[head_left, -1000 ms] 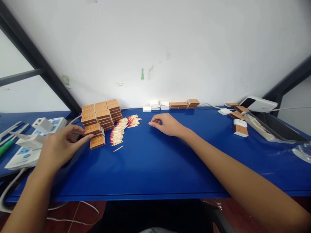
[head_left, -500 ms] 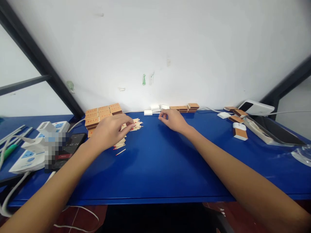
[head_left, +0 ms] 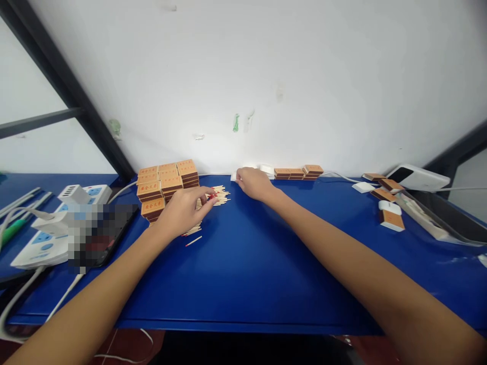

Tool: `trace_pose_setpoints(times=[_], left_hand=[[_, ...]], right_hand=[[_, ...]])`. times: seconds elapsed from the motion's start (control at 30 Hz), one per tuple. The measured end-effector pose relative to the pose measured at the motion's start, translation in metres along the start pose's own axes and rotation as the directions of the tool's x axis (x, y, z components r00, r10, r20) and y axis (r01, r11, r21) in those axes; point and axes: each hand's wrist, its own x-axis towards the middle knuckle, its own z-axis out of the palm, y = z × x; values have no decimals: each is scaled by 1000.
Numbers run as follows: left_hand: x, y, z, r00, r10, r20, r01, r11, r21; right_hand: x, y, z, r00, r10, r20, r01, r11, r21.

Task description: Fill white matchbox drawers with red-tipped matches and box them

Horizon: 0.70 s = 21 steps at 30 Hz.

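My left hand (head_left: 186, 209) hovers at the loose pile of red-tipped matches (head_left: 220, 196), its thumb and forefinger apart with matches showing between and beyond them. No match is plainly held. A single match (head_left: 194, 241) lies nearer to me. Farther back by the wall, my right hand (head_left: 254, 183) has its fingers drawn together on a small white matchbox tray (head_left: 233, 177); the hand covers most of it. Another white tray (head_left: 267, 169) sits just right of those fingers. Left of the pile stand stacked orange-brown matchboxes (head_left: 149, 189).
More matchboxes (head_left: 289, 173) line the wall. At right are scattered matchboxes (head_left: 391, 220), a white device (head_left: 422, 177) and a dark open case (head_left: 449, 213). A power strip (head_left: 41, 248) and a phone (head_left: 119, 228) lie at left, with cables around them.
My right hand has moved left and onto the white trays. My left thumb and forefinger have parted over the matches. The view has shifted slightly.
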Motion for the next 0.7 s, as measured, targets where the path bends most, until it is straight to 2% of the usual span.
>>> trace_pose_setpoints(times=[0.1, 0.2, 0.3, 0.4, 0.47, 0.53, 0.6, 0.7], left_hand=[[0, -1, 4, 999, -38, -19, 38, 999, 11], [-2, -1, 7, 999, -22, -34, 22, 1000, -12], [-3, 1, 9, 1000, 20, -16, -21, 996, -92], [-2, 1, 6, 1000, 0, -25, -4, 988, -153], [0, 0, 3, 997, -39, -61, 29, 988, -149], [1, -1, 0, 987, -65, -146, 50, 993, -104], [2, -2, -2, 966, -75, -249, 64, 997, -49], [2, -3, -3, 933, -77, -353, 84, 997, 2]], right_hand=[[-26, -10, -17, 993, -114, -9, 114, 993, 19], [-55, -24, -31, 957, -281, -66, 285, 957, 56], [-74, -34, -35, 917, -386, -97, 394, 914, 94], [-82, -41, -31, 904, -392, -174, 415, 902, 123], [-85, -46, -25, 907, -317, -277, 375, 908, 189], [-89, -55, -17, 909, -261, -327, 364, 878, 312], [-92, -67, -9, 899, -330, -286, 427, 804, 414], [-91, -86, 5, 825, -521, -220, 565, 734, 378]])
